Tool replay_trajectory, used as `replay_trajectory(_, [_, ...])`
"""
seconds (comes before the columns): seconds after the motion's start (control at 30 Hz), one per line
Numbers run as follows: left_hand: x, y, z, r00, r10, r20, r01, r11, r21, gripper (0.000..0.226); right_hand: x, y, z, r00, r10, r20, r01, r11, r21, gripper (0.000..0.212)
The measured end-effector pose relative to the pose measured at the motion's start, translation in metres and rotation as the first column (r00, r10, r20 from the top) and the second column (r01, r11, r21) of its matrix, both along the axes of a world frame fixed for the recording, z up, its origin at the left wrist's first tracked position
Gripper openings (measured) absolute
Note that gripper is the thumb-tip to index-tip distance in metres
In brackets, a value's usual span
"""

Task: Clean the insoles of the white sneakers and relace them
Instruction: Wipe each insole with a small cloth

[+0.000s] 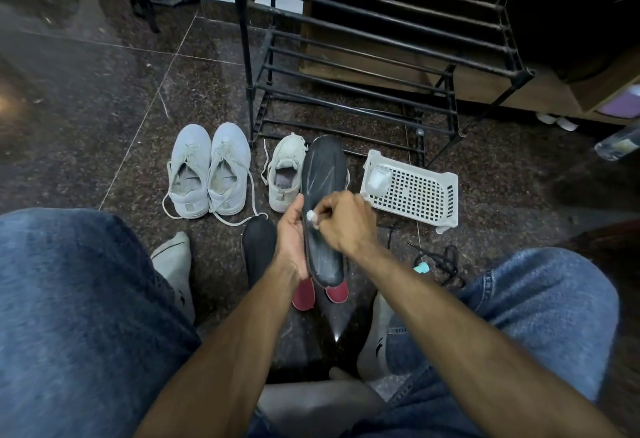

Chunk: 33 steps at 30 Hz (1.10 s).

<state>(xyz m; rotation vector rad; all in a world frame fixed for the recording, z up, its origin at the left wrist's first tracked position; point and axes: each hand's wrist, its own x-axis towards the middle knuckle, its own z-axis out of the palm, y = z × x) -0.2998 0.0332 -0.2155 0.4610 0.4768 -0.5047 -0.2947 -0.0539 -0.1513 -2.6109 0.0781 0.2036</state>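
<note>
My left hand [292,236] grips the left edge of a long black insole [323,174], held up between my knees. My right hand [343,223] pinches a small white wad [310,216] and presses it against the insole's middle. Faint white streaks run across the insole's upper half. A white sneaker [284,174] lies on the floor just behind the insole, partly hidden by it. A pair of white sneakers [209,171] with loose laces stands to its left. Another black insole [258,247] lies on the floor under my left wrist.
A black metal shoe rack [381,56] stands behind the shoes. A white perforated plastic basket [412,188] sits to the right. Two red insole ends [318,294] show below the held insole. Black laces [441,262] lie near my right knee. A clear bottle [618,145] lies far right.
</note>
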Motion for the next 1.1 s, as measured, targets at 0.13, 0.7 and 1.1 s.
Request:
replay_trajectory(0.13, [0.005,0.005,-0.004,0.999,0.034,-0.016,-0.033,0.998,0.058,0.061,-0.043,0.005,0.0,0.993,0.116,-0.037,-0.114,0.992,0.062,0.019])
replay_trajectory(0.7, [0.005,0.0,-0.014,1.0,0.019,-0.005,-0.019,1.0,0.016,0.06,-0.027,-0.006,0.0,0.981,0.188,0.041,-0.184,0.979,-0.088,0.025])
replay_trajectory(1.1, [0.007,0.001,-0.024,0.999,0.047,-0.019,-0.046,0.997,0.063,0.077,-0.035,-0.005,-0.003,0.979,0.196,0.052,-0.194,0.98,-0.051,0.022])
